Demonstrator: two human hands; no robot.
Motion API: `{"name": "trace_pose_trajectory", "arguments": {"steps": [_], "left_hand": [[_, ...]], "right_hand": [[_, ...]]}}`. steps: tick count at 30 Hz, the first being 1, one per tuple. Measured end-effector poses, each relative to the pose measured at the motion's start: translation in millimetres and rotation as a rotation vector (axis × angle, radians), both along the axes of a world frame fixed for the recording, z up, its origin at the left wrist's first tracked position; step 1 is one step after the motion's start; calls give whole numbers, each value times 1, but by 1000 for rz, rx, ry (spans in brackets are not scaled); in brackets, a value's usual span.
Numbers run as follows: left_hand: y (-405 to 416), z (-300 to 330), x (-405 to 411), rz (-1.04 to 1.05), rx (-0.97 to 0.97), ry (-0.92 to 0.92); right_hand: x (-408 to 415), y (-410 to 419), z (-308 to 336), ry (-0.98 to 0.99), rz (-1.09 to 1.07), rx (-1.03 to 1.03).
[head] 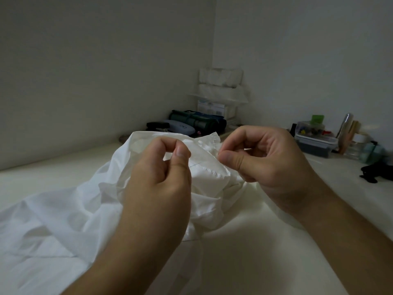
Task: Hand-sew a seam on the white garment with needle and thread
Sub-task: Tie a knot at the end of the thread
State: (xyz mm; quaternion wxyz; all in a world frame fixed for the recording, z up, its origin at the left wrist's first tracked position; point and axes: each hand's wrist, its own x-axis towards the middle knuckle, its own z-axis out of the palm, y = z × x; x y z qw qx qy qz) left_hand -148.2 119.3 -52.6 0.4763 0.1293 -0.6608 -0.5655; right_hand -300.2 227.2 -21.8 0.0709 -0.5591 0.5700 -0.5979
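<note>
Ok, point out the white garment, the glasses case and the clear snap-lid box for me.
white garment [63, 211], head view, on the loose folds left of the hands.
glasses case [180, 127], head view, on its lid.
clear snap-lid box [314, 139], head view, on its front wall.

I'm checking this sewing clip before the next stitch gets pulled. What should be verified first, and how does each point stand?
1. Left hand pinches the white garment near the seam: ok.
2. Right hand pinches at the fabric edge: ok.
3. Needle visible in the right fingers: cannot tell.
4. Thread runs across the fabric between the hands: ok, faint.
5. Stitched line in view: ok.
6. Thread free of tangles: cannot tell.
</note>
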Motion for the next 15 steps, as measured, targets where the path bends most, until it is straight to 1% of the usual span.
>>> {"name": "trace_pose_trajectory", "arguments": {"steps": [7,12,15], "left_hand": [[5,1,1,-15,-70,-68],[5,2,0,-73,-39,-83],[6,-2,-1,-55,-52,-99]], "right_hand": [[5,2,1,31,-8,33],[6,-1,-2,56,10,61],[6,-2,-4,53,14,59]]}}
